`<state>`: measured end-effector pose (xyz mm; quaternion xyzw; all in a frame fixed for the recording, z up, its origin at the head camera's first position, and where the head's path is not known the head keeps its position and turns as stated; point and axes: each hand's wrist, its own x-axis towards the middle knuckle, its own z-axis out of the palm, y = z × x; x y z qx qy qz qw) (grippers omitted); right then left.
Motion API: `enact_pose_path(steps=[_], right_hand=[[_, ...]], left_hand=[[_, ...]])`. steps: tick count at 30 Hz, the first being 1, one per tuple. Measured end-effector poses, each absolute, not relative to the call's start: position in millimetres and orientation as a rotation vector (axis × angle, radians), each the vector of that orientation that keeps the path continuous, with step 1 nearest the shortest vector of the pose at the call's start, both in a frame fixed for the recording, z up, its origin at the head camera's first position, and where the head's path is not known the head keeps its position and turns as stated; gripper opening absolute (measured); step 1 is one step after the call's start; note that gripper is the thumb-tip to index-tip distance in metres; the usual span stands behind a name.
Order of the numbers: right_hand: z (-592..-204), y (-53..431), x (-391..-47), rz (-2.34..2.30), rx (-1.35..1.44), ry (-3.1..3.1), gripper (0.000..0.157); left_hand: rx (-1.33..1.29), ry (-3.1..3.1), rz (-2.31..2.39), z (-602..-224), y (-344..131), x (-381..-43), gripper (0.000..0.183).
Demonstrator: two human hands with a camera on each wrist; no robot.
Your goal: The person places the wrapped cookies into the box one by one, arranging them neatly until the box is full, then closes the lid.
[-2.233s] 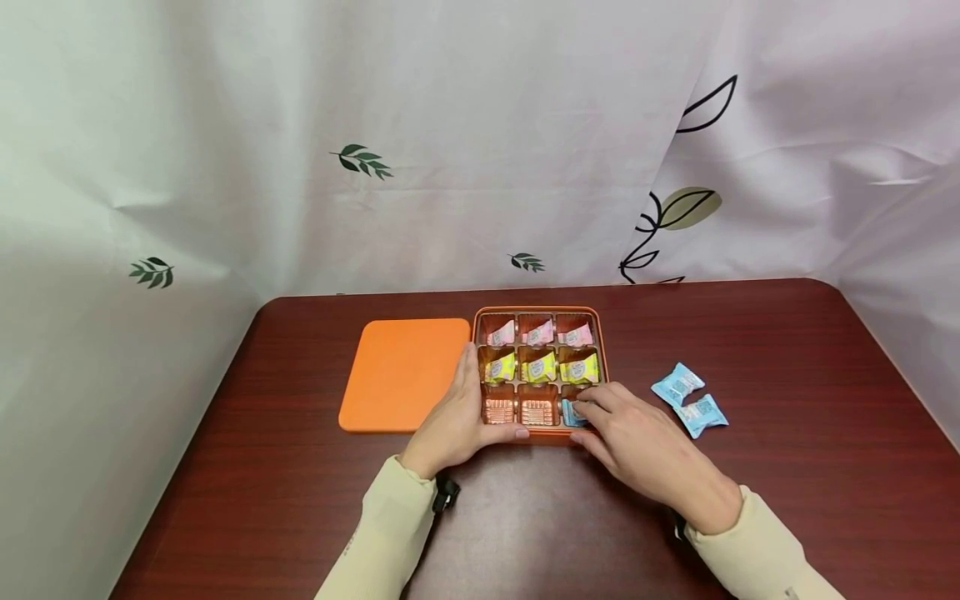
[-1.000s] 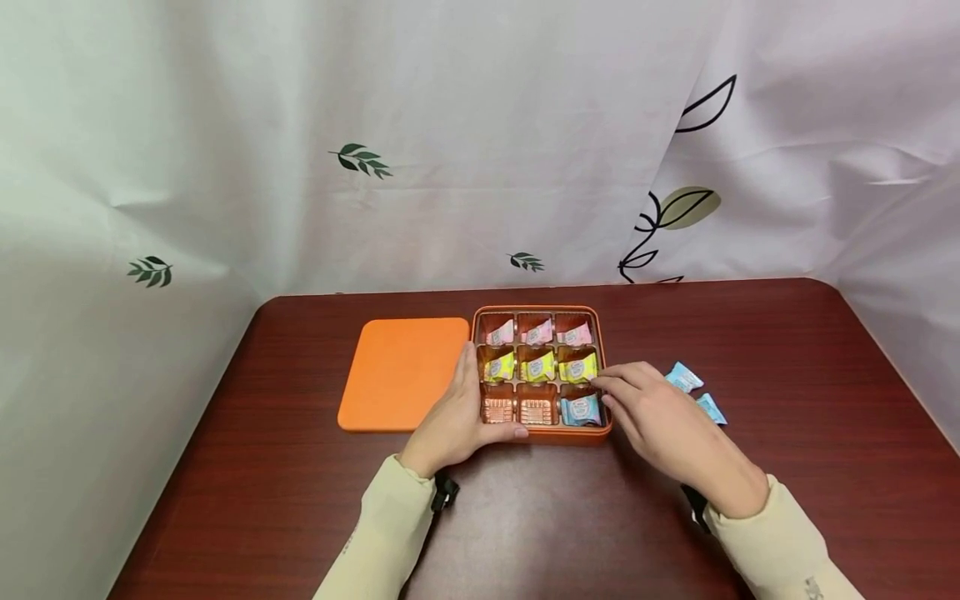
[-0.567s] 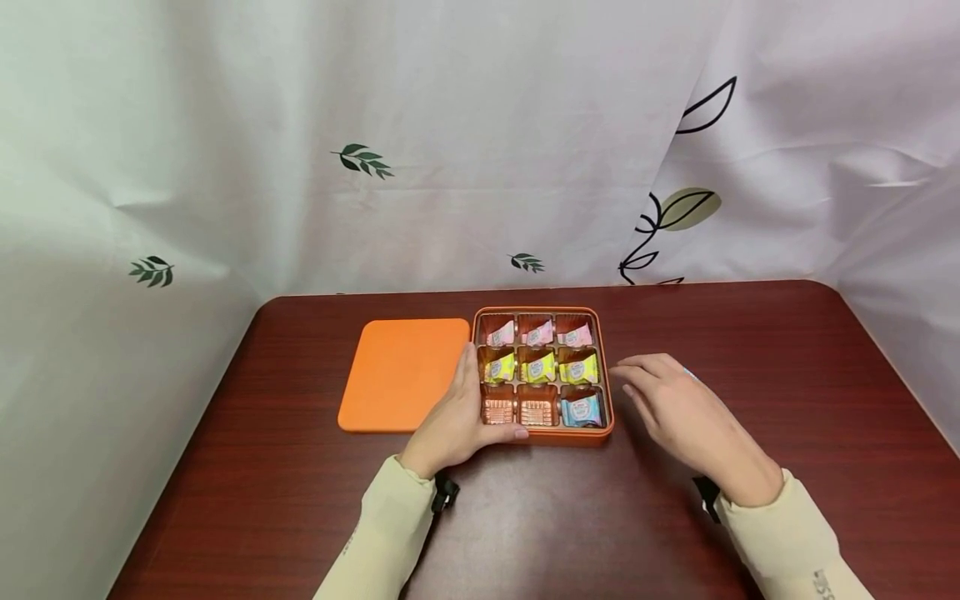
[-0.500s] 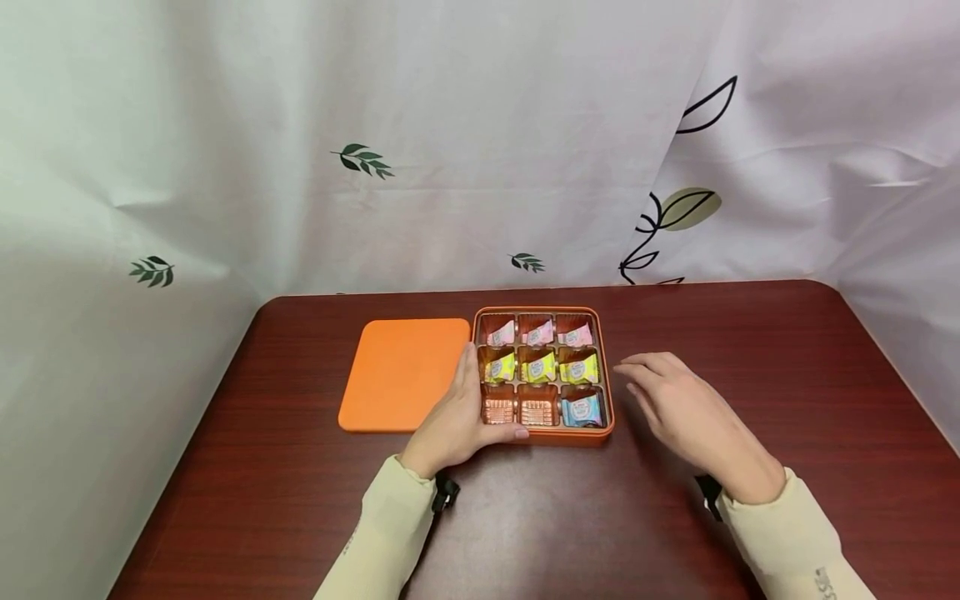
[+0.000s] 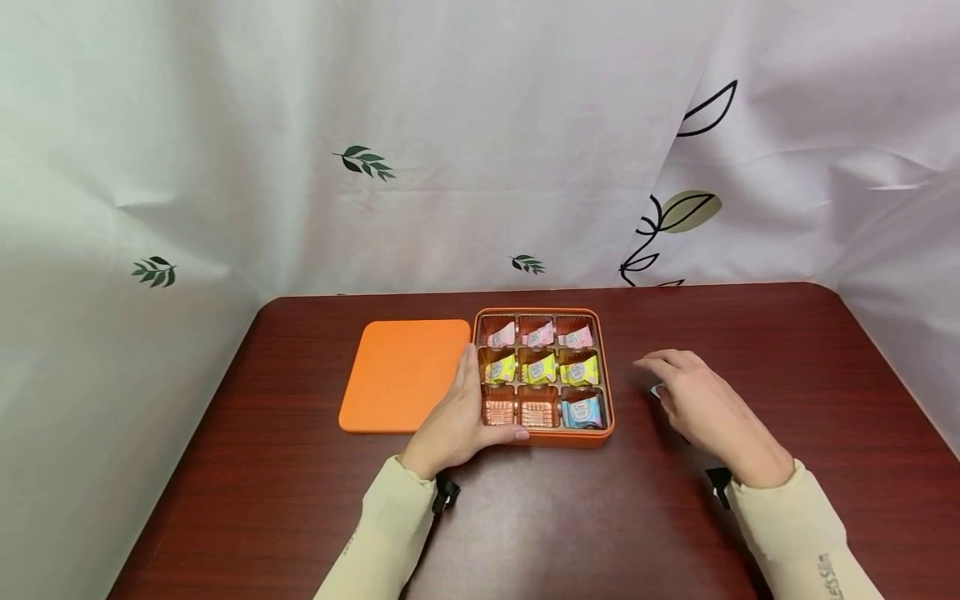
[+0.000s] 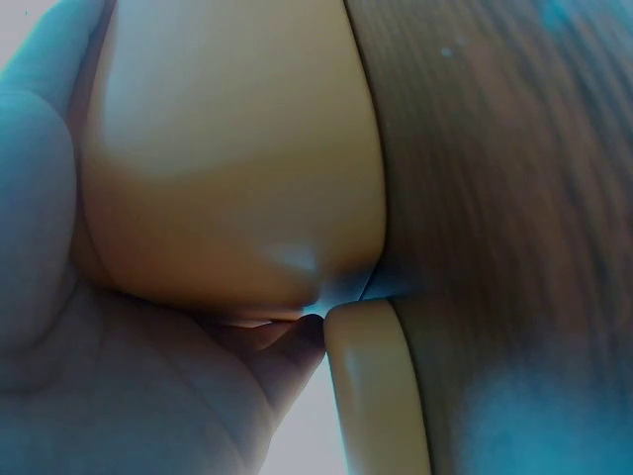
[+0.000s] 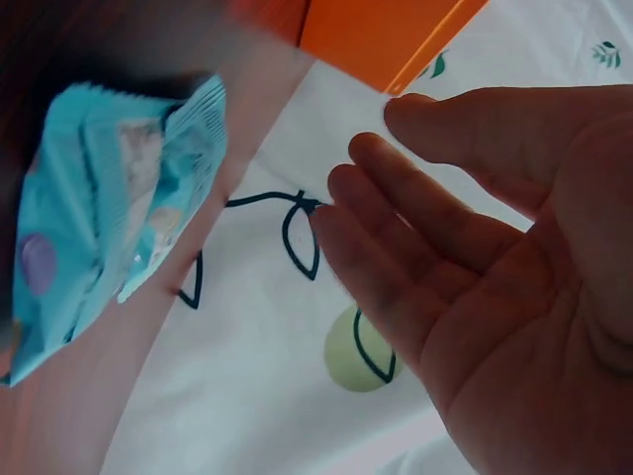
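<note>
Right hand (image 7: 514, 287) at 3 o'clock, palm showing, fingers nearly straight and pointing to about 10, thumb above them. Blue packaging (image 7: 89, 228) at 9: crimped edge, purple dot; one packet or two, can't tell. Brown table (image 7: 59, 430) around it. Orange box (image 7: 381, 40) corner at 12. White leaf-print cloth (image 7: 218, 396) toward 6, behind fingers.

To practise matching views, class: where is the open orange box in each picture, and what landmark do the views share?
Head: box just below and right of centre.
Left wrist: box large, upper left.
Right wrist: box cut off by the top edge.
Shared landmark: table.
</note>
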<state>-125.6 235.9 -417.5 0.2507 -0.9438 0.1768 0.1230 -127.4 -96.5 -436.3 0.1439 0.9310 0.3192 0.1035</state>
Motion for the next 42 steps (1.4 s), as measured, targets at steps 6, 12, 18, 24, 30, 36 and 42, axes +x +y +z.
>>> enact_pose_path(steps=[6,12,18,24,30,36,42], right_hand=[[-419,244,-126,0.509,0.703,-2.774,0.041],[-423,250,-128,0.497,0.694,-2.785,0.038],[-427,255,-131,0.498,0.658,-2.833,0.034],[-427,260,-132,0.496,0.611,-2.919,0.040],[-429,264,-134,0.502,0.598,-2.958,0.043],[-434,267,-136,0.518,0.587,-2.930,0.043],[-437,267,-137,0.526,0.591,-2.930,0.039]], left_hand=[[0.431,2.746,0.936,-436,-96,-127,0.136],[0.440,2.751,0.924,-437,-96,-127,0.135],[0.442,2.748,0.937,-437,-97,-128,0.136],[0.445,2.751,0.931,-436,-97,-129,0.136],[0.433,2.746,0.927,-436,-97,-128,0.136],[0.434,2.746,0.929,-436,-96,-127,0.135],[0.436,2.749,0.926,-436,-96,-127,0.136]])
